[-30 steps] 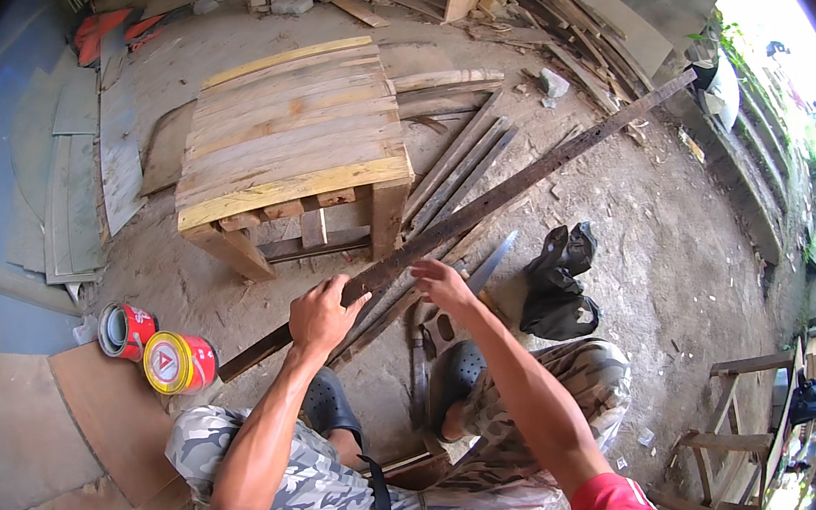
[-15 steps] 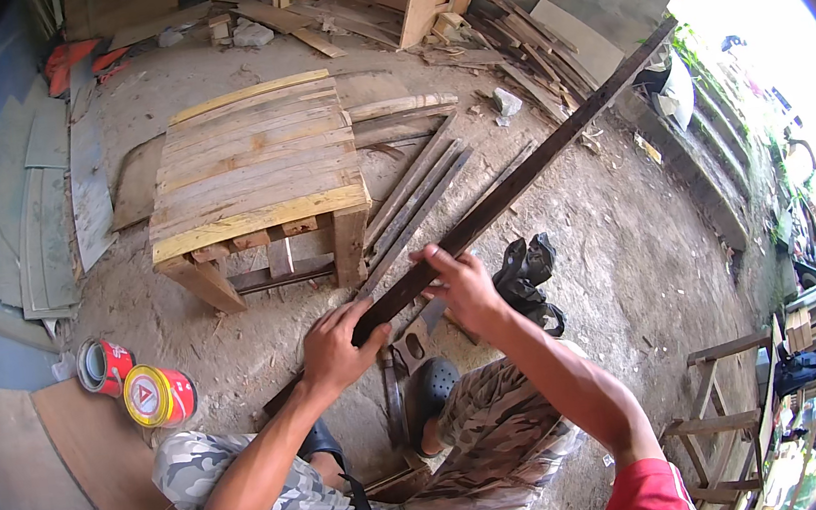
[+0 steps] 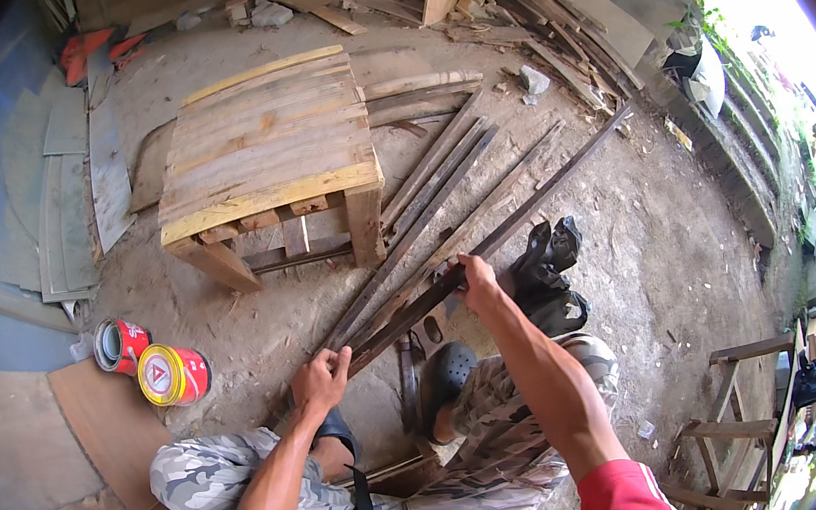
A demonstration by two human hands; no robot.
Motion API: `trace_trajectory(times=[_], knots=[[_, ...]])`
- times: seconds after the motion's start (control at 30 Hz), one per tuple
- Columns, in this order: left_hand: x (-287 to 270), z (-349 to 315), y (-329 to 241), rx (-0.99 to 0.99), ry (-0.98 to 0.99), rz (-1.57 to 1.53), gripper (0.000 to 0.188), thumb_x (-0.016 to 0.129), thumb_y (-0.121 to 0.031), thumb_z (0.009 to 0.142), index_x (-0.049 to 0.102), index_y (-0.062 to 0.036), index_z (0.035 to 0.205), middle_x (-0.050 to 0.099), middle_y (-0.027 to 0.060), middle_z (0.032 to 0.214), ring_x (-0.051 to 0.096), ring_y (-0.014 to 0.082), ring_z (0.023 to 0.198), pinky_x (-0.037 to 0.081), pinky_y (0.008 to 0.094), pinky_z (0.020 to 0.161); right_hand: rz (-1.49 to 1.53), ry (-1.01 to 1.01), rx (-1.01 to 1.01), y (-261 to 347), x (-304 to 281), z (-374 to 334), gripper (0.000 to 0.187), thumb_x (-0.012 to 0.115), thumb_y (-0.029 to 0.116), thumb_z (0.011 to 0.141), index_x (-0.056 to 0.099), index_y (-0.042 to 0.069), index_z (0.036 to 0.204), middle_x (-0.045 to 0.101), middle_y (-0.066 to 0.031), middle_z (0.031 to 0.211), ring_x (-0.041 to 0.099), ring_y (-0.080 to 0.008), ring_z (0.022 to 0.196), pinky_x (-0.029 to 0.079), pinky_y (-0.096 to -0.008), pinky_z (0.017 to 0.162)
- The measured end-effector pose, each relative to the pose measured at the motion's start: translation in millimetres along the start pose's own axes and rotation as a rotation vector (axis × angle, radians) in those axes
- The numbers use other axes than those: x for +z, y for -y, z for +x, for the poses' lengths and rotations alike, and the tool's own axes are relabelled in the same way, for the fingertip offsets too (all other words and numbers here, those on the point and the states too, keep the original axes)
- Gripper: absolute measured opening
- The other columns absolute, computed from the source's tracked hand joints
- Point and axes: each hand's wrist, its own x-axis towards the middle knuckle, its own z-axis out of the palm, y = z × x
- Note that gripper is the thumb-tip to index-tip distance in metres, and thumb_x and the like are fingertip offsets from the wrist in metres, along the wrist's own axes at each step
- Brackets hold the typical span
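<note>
A long dark wooden strip [image 3: 551, 183] slants from near my feet toward the far right, low over the floor. My right hand [image 3: 477, 282] is closed around it near its middle. My left hand [image 3: 319, 381] is closed at the near ends of the strips, thumb and fingers pinched together; which strip it grips is hard to tell. Beside the dark strip lie a lighter wooden strip [image 3: 497, 194] and several other wooden strips [image 3: 435, 181], fanning out to the far right. A brown piece with an oval hole [image 3: 433, 330] shows partly beneath the dark strip, by my shoe.
A low slatted wooden table [image 3: 264, 140] stands ahead on the left. Two red cans [image 3: 123, 345] [image 3: 173, 374] are at the left. A black plastic bag [image 3: 547, 279] lies right of my right hand. Scrap wood [image 3: 564, 31] is piled far right; a wooden frame [image 3: 735, 429] stands near right.
The dark strip has been lowered toward the floor strips, its far end dropping. My left hand has shifted down to the strips' near ends; my right hand has moved slightly right and down.
</note>
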Motion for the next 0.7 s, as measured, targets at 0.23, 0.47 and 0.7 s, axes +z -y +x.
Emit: trace_trajectory(times=[0.23, 0.47, 0.7], knots=[[9.0, -8.6, 31.2, -0.224, 0.070, -0.077, 0.067, 0.055, -0.068, 0.089, 0.070, -0.0049, 0.073, 0.070, 0.0163, 0.077, 0.069, 0.0370, 0.078, 0.052, 0.0464, 0.071, -0.353, -0.048, -0.024, -76.7, -25.2, 26.0, 0.050, 0.068, 0.045, 0.092, 0.059, 0.004, 0.121, 0.060, -0.0096, 0.115, 0.064, -0.0279, 0.091, 0.059, -0.0459, 0.072], [20.2, -9.5, 17.9, -0.214, -0.020, -0.188, 0.060, 0.062, -0.060, 0.089, 0.072, -0.0017, 0.082, 0.071, 0.0191, 0.078, 0.069, 0.0387, 0.079, 0.051, 0.0463, 0.070, -0.248, -0.026, 0.016, -78.7, -19.2, 16.5, 0.059, 0.069, 0.047, 0.091, 0.052, 0.002, 0.126, 0.051, -0.0143, 0.110, 0.061, -0.0302, 0.092, 0.061, -0.0478, 0.065], [60.1, 4.6, 19.5, -0.450, -0.114, -0.792, 0.043, 0.064, -0.043, 0.095, 0.074, -0.0014, 0.097, 0.074, 0.0097, 0.092, 0.066, 0.0205, 0.091, 0.049, 0.0369, 0.083, 0.034, 0.137, 0.095, -117.9, -2.3, -31.0, 0.051, 0.068, 0.048, 0.093, 0.051, 0.003, 0.109, 0.043, -0.0068, 0.094, 0.054, -0.0192, 0.071, 0.063, -0.0464, 0.068]])
